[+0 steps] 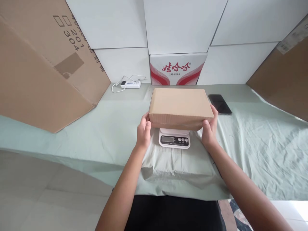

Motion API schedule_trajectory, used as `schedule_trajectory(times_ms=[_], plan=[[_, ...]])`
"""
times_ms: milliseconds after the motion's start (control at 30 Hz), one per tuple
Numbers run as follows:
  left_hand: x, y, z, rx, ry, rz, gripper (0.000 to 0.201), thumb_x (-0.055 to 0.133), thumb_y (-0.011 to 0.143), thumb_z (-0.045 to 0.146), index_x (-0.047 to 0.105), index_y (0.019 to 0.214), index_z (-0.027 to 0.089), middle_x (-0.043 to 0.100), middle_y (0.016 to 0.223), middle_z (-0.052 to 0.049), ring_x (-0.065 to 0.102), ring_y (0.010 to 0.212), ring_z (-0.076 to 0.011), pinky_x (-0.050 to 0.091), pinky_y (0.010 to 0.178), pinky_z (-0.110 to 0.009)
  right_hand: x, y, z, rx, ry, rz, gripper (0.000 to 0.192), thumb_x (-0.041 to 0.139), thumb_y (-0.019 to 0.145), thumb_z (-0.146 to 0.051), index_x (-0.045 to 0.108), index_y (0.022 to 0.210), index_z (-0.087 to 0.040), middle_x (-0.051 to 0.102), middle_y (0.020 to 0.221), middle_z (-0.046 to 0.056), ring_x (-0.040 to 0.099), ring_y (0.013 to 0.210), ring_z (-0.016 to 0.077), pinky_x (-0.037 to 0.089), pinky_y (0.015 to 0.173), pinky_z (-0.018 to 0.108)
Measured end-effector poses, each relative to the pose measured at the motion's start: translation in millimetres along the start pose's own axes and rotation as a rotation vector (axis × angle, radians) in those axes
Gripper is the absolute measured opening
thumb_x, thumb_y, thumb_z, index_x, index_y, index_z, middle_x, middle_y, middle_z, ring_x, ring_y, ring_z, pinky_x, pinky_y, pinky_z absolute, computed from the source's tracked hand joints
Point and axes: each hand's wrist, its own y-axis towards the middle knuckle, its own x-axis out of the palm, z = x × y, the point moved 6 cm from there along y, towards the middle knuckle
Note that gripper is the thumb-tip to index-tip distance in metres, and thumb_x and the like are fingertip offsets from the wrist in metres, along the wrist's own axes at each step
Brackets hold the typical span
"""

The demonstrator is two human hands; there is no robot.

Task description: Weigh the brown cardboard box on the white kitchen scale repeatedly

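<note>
While the flat brown cardboard box (pixel 181 107) sits on top of the small white kitchen scale (pixel 174 138), both hands hold it by its ends. The left hand (pixel 143 131) has its grip on the left end, and the right hand (pixel 210 128) grips the right end. The scale stands on the desk (pixel 72 134) with the pale green cloth. A black phone (pixel 219 104) lies near the box.
</note>
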Motion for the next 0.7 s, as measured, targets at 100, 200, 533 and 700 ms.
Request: schedule_trajectory(times_ms=[100,200,533,700], plan=[[0.2,-0.3,0.6,0.003,-0.026,-0.003,0.081,0.056,0.105,0.086,0.073,0.152,0.022,0.081,0.154,-0.020,0.073,0.152,-0.0410,0.060,0.125,-0.054,-0.4,-0.1,-1.1,0.027,0.001,0.015,0.081,0.066,0.098,-0.083,0.052,0.165,-0.039,0.057,0.172,0.010,0.053,0.163,0.0437,0.039,0.140,0.074],[0.2,-1.8,-1.3,0.006,-0.032,-0.002,0.080,0.057,0.105,0.084,0.073,0.152,0.021,0.081,0.153,-0.020,0.073,0.152,-0.0412,0.061,0.124,-0.054,-0.4,-1.4,-2.0,0.029,0.000,0.029,0.084,0.066,0.098,-0.084,0.052,0.164,-0.034,0.059,0.170,0.013,0.056,0.160,0.0447,0.040,0.139,0.075],[8.0,38.2,34.2,0.110,-0.045,-0.075,0.079,0.058,0.105,0.086,0.074,0.153,0.025,0.079,0.161,-0.015,0.069,0.159,-0.0381,0.056,0.133,-0.051,-6.4,38.5,-23.0,-0.033,0.091,0.029,0.079,0.056,0.100,-0.092,0.058,0.161,-0.041,0.061,0.171,0.007,0.053,0.168,0.0429,0.042,0.142,0.073],[30.9,110.1,-0.6,0.022,-0.075,-0.111,0.089,0.054,0.101,0.095,0.079,0.142,0.021,0.082,0.153,-0.017,0.067,0.161,-0.0397,0.056,0.133,-0.050,20.2,99.6,3.8,-0.011,0.061,0.015,0.090,0.058,0.096,-0.094,0.049,0.167,-0.041,0.059,0.172,0.009,0.050,0.170,0.0436,0.043,0.142,0.070]])
